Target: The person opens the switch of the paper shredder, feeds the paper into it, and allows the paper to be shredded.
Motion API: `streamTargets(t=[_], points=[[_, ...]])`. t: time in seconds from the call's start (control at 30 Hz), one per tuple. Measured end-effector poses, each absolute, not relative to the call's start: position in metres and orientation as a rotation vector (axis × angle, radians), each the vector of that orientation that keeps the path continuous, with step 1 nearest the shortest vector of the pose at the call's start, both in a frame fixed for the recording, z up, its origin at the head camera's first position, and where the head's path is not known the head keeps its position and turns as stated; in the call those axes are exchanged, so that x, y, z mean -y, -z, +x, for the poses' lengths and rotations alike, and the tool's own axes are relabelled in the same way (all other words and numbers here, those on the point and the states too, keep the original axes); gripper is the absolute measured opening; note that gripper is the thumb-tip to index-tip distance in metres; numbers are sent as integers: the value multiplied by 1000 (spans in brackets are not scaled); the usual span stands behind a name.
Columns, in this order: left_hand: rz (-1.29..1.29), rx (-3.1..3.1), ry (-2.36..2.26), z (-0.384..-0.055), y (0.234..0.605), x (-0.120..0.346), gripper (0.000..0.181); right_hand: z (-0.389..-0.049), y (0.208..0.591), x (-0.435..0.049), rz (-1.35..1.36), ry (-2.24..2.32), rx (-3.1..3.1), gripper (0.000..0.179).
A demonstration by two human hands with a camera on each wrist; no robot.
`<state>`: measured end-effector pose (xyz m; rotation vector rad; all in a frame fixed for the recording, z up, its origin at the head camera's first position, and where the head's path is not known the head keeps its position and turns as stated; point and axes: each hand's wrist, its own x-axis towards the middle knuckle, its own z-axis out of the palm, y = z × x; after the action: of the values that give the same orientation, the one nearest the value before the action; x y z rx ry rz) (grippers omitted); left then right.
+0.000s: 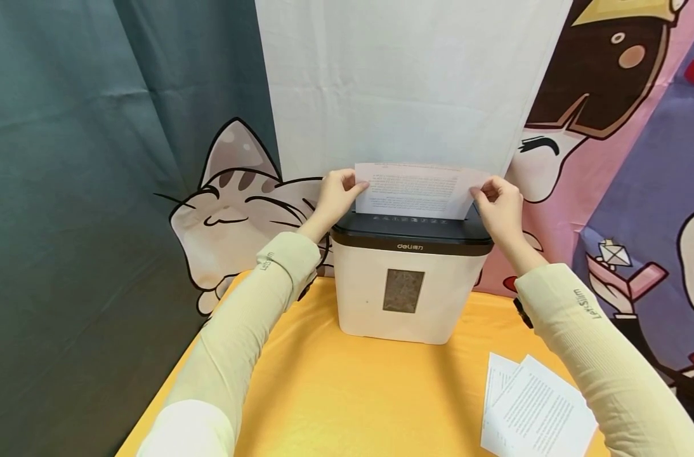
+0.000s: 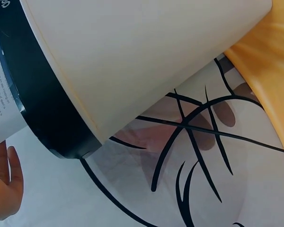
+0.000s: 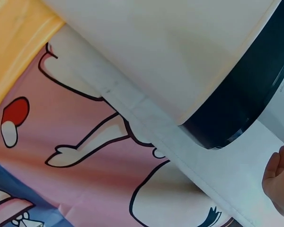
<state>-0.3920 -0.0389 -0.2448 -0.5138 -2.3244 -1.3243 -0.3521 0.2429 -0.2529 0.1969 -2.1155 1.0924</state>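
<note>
A printed sheet of paper (image 1: pixel 412 190) stands upright in the slot on top of a paper shredder (image 1: pixel 355 292), a white bin with a dark lid. My left hand (image 1: pixel 338 193) pinches the sheet's left edge between thumb and fingers. On the opposite side my right hand (image 1: pixel 500 202) pinches the right edge, close above the lid. Part of the sheet (image 2: pixel 1 101) shows beside the dark lid in the left wrist view, with the left hand (image 2: pixel 5 187) at its edge. The right wrist view shows the right hand (image 3: pixel 280 182) below the lid's corner.
Several printed sheets (image 1: pixel 538 409) lie overlapping on the yellow tablecloth (image 1: pixel 347 393) at the front right, by the right sleeve. Behind the shredder hangs a white cloth (image 1: pixel 410 82), with a cartoon cat (image 1: pixel 233 222) at left and a dark green curtain (image 1: pixel 84 222) beyond.
</note>
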Motion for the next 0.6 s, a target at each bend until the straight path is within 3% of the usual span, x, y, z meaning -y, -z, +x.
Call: streamTargets(t=[0.6], points=[[-481,2404,1195,-392,263,42,29,-352,270,-246,242,-944,2268,16]])
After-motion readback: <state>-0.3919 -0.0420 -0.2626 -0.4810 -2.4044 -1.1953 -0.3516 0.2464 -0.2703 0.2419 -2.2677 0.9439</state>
